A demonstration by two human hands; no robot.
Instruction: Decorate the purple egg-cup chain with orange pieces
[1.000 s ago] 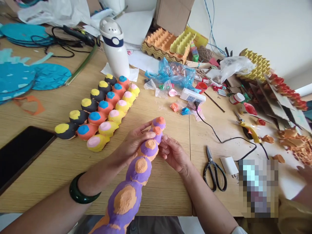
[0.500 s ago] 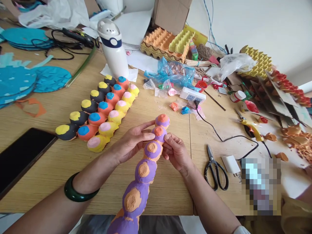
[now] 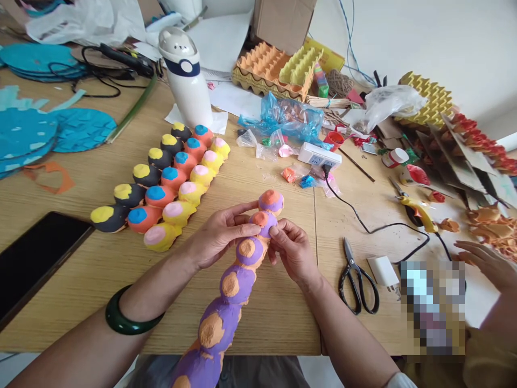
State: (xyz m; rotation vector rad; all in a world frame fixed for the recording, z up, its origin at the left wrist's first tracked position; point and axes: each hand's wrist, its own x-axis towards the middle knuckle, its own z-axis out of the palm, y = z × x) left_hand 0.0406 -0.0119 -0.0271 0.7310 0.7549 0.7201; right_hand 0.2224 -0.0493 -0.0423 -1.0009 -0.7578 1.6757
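Note:
A long strip of purple egg-carton bumps [image 3: 220, 322] with orange tops slants up from the bottom edge. Its two farthest bumps have redder orange tops. My left hand [image 3: 220, 234] grips the strip from the left near the second bump, thumb on top. On the other side, my right hand [image 3: 294, 249] pinches the same bump's edge between thumb and fingers. To the left lie three painted bump strips: a black one with yellow tops [image 3: 144, 175], an orange one with blue tops [image 3: 173, 177] and a yellow one with pink tops [image 3: 189, 195].
Black scissors [image 3: 357, 280], a white charger [image 3: 383, 270] and a power strip [image 3: 319, 156] with its cable lie right. A white bottle [image 3: 188, 86] stands behind the strips; a phone [image 3: 38, 264] is at left. Another person's hand [image 3: 487, 264] reaches in at the right.
The purple strip has tilted, its near end swinging left, with both hands still on it. Another person's hand has come into view at the right.

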